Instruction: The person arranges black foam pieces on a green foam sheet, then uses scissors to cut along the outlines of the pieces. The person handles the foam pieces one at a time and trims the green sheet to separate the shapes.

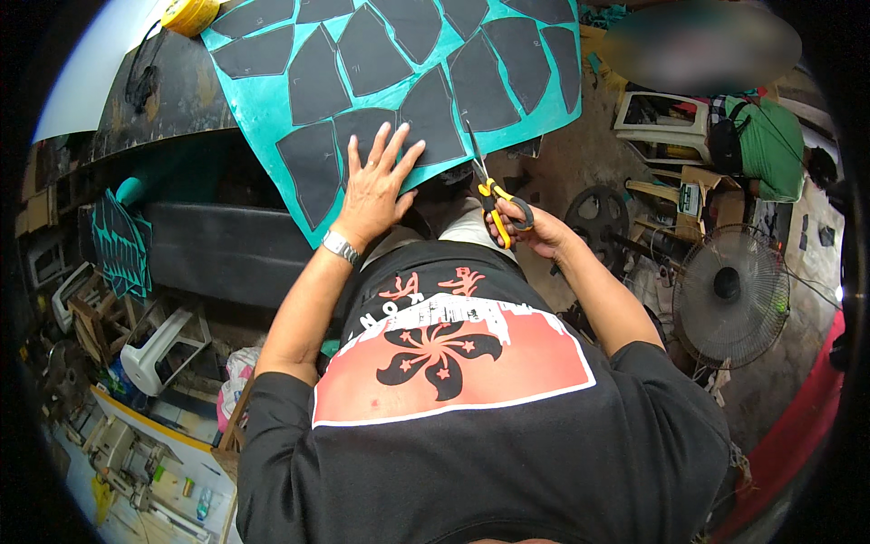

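A turquoise sheet [256, 122] lies before me, bearing several black shaped pieces [313, 177] with pale outlines. My left hand [381, 181] rests flat on its near part, fingers spread and holding nothing. In my right hand [536, 231] is a pair of scissors [490, 189] with yellow and black handles, gripped by the loops. The blades point away from me and look slightly parted. Their tips reach the sheet's near edge, to the right of my left hand; whether they touch it I cannot tell.
A standing fan [728, 283] is on the right, below a white plastic stool [666, 131] and green cloth [770, 150]. At left are a black-covered surface [231, 245], turquoise-and-black sheets [120, 243] and another white stool [154, 363]. A yellow roll [188, 15] sits at the far left.
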Demonstrator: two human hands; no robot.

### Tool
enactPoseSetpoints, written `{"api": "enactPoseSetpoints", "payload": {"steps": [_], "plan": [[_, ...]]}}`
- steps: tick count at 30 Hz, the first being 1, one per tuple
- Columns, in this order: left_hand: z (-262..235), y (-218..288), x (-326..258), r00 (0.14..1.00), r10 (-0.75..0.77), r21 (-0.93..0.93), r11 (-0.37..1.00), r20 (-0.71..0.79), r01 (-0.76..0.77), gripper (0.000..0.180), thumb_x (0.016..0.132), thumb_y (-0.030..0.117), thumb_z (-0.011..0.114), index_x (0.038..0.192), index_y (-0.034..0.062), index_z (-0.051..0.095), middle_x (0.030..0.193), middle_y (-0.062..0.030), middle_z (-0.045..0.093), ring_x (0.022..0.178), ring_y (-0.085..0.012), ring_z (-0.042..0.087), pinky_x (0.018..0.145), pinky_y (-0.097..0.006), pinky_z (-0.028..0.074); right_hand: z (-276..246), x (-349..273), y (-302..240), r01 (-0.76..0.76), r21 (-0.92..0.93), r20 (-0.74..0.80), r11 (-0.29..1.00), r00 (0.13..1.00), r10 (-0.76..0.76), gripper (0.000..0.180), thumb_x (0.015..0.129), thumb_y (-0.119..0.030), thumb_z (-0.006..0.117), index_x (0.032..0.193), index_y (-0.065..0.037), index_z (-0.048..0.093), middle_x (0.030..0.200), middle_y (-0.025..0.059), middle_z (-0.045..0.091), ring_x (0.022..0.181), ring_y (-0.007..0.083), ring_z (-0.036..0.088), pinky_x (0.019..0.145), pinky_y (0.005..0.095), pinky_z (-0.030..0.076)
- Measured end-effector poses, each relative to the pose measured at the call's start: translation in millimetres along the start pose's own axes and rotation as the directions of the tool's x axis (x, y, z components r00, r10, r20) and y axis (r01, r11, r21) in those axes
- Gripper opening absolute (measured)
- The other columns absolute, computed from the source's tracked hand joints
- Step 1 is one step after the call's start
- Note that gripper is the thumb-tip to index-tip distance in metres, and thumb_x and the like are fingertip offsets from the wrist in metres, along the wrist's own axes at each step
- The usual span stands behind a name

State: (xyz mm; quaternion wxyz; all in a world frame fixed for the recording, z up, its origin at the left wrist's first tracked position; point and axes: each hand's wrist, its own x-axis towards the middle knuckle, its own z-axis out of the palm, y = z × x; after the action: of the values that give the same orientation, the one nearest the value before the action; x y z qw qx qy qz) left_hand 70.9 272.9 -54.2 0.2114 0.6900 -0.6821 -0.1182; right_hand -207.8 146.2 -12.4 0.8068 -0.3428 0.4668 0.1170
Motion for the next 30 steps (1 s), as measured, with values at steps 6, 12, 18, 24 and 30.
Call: {"api": "enactPoseSetpoints", "payload": {"steps": [6,12,18,24,30], "plan": [[7.9,-9.1,10.3,0.982,0.006,0.062,0.998,0.191,-0.018,0.07,0.089,0.025,0.065,0.153,0.0209,0.038,0.163,-0.0084,0.026,0.153,-0.0278,0.017,0.118,-0.065,0.005,7.6,3.7,0.6,0.061,0.086,0.032,0.994,0.997,-0.064,0.045,0.092,-0.052,0.067,0.095,-0.008,0.061,0.079,0.0015,0.062,0.068,0.0101,0.058,0.059,0.0236,0.046],[12.8,-4.3,6.4,0.99,0.008,0.01,1.0,0.141,-0.01,0.06,0.096,0.021,0.056,0.153,0.0231,0.038,0.162,-0.0038,0.029,0.152,-0.0274,0.018,0.117,-0.067,0.002,28.7,2.9,14.4,0.167,0.216,-0.072,0.962,0.985,-0.155,0.036,0.091,-0.04,0.073,0.09,-0.006,0.06,0.073,0.0016,0.057,0.06,0.0085,0.054,0.053,0.0221,0.045],[-0.5,1.7,7.8,0.986,-0.001,-0.043,0.999,0.166,0.009,0.059,0.096,0.022,0.056,0.152,0.0245,0.039,0.16,-0.0033,0.033,0.151,-0.0298,0.021,0.116,-0.07,0.007,34.5,14.1,-6.2,0.136,0.343,-0.095,0.929,0.989,-0.109,0.038,0.095,-0.043,0.067,0.103,-0.007,0.06,0.087,0.0021,0.061,0.07,0.0097,0.058,0.059,0.0243,0.049],[-5.3,3.8,9.1,0.984,-0.027,-0.092,0.995,0.176,0.044,0.059,0.095,0.019,0.057,0.152,0.0255,0.039,0.159,-0.0027,0.035,0.15,-0.0312,0.024,0.115,-0.071,0.008,43.7,15.1,-17.4,0.191,0.253,-0.155,0.949,0.976,-0.155,0.037,0.091,-0.042,0.072,0.092,-0.006,0.061,0.077,0.0026,0.06,0.062,0.0099,0.057,0.054,0.0225,0.046],[-13.1,7.1,8.1,0.989,-0.031,-0.149,0.987,0.148,0.053,0.059,0.096,0.019,0.056,0.152,0.0259,0.04,0.158,-0.0031,0.037,0.149,-0.0322,0.026,0.113,-0.072,0.01,41.5,24.4,-43.1,0.212,0.315,-0.142,0.925,0.974,-0.175,0.041,0.087,-0.047,0.076,0.089,-0.008,0.061,0.073,0.0009,0.058,0.06,0.0103,0.055,0.057,0.0242,0.047]]}}
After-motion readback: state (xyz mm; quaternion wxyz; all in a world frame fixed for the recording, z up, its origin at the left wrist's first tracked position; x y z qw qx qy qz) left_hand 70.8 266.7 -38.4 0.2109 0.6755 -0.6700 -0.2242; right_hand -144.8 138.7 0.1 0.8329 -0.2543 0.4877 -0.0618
